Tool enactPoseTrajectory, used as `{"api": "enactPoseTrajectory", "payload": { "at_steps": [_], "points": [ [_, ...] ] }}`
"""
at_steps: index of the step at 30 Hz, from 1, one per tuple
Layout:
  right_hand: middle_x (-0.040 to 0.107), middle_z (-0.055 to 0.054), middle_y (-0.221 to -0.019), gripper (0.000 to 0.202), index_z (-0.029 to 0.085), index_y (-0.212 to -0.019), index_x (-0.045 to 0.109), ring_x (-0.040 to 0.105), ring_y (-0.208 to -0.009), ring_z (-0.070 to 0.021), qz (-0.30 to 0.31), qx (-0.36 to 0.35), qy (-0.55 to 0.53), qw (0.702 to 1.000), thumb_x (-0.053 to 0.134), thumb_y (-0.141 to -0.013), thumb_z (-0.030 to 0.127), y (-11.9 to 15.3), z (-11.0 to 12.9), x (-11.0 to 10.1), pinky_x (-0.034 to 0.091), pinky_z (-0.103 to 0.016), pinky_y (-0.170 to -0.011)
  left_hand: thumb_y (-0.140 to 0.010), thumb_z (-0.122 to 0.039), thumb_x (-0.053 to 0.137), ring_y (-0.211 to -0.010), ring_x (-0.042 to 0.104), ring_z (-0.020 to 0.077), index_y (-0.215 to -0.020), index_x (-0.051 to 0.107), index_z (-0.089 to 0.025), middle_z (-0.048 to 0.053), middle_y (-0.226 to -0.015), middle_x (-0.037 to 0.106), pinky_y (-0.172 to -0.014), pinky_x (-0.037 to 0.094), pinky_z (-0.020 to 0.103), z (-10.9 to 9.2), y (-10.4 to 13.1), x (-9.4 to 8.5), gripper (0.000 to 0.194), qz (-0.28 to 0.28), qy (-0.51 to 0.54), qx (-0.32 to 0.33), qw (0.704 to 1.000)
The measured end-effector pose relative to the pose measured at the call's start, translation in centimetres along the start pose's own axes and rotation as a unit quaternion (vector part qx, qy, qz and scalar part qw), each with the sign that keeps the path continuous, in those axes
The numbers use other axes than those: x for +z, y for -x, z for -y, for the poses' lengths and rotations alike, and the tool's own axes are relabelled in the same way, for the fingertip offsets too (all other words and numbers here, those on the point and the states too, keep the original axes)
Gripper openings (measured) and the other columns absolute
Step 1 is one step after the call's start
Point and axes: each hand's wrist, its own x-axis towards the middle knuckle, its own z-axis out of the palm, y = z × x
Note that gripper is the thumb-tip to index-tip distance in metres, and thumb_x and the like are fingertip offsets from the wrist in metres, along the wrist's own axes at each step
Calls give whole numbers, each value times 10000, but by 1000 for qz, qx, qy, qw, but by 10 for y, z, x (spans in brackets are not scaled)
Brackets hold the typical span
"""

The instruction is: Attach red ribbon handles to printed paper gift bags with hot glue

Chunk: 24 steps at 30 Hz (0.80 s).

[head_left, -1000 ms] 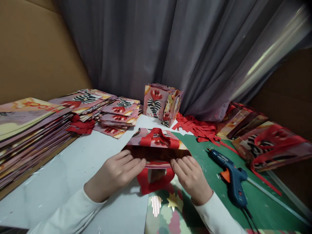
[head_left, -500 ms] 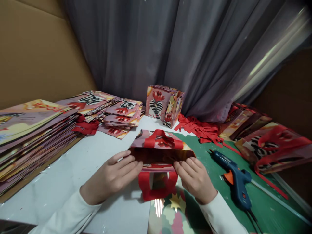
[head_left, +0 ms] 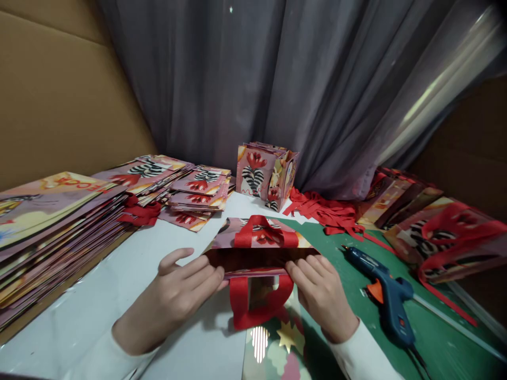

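A printed paper gift bag [head_left: 222, 237] lies between my hands, its mouth toward me and narrowly parted. Two red ribbon handles belong to it: the far handle [head_left: 242, 236] loops over the upper panel, the near handle [head_left: 238, 309] hangs down toward me. My left hand [head_left: 184, 290] grips the left end of the bag's rim, its thumb raised off the paper. At the right end, my right hand [head_left: 320, 287] has its fingers curled over the near rim. Its thumb is hidden, and so is the inside of the bag.
A blue glue gun [head_left: 382, 287] rests on the green mat [head_left: 352, 338] at right. Red ribbons [head_left: 328, 211] are heaped behind it. Finished-looking bags [head_left: 255, 171] stand at the back, more bags [head_left: 447, 237] far right. Flat bag stacks [head_left: 59, 232] fill the left.
The bag's mouth has narrowed as its near rim rose. My left hand has shifted slightly left, its thumb now lifted away. The near ribbon handle has swung a little right.
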Motion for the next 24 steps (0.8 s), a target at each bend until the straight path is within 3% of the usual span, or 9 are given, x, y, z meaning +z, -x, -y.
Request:
{"api": "enactPoseTrajectory", "payload": {
  "at_steps": [2,5,9,14,20,22,24],
  "points": [
    [631,-60,-755,304,115,-983,659,439,-707,-185,12,9,-1,1000,366,-942,45,-4,4,-1,361,-339,-690,-1001,-114,339,-788,639,152,-992,643,-198,-7,-787,698,-917,365,373,-4,-4,-1,316,33,-17,-16,999],
    [693,-86,-913,319,108,-1087,655,487,-803,-205,30,8,-13,999,378,-932,76,-9,15,-1,378,-375,-806,-927,-72,418,-892,629,202,-1135,638,-197,20,-930,717,-962,355,410,-16,-10,9,328,54,-36,-26,998],
    [701,-76,-1007,294,142,-1151,645,521,-894,-215,61,23,-23,998,442,-938,140,-10,31,5,359,-396,-898,-901,-39,446,-808,601,200,-1059,655,-163,19,-856,689,-935,379,400,-30,-15,28,290,39,-35,15,999],
    [666,-37,-807,236,145,-986,672,490,-748,-189,36,24,5,999,436,-977,132,-6,41,19,369,-381,-843,-931,-53,421,-766,585,187,-963,640,-151,41,-916,683,-751,417,365,-38,-15,41,242,39,-19,20,999],
    [628,-25,-726,223,149,-964,663,481,-680,-173,-8,4,17,1000,440,-987,146,-6,39,26,388,-354,-758,-943,-74,438,-592,506,145,-866,613,-163,-8,-697,590,-557,355,329,-32,-19,42,211,15,-38,57,998],
    [672,-36,-790,230,150,-1019,665,516,-712,-168,-7,-3,14,1000,437,-987,147,-8,36,21,402,-358,-818,-935,-78,463,-596,515,136,-912,630,-160,-16,-697,603,-602,394,327,-28,-20,38,187,5,-43,61,997],
    [718,-59,-949,278,166,-1133,652,572,-846,-175,-12,-4,17,1000,412,-993,147,-10,32,12,385,-368,-928,-949,-90,452,-703,580,137,-1002,648,-173,-9,-772,659,-754,443,337,-24,-16,33,219,-19,-45,47,998]
  ]
}}
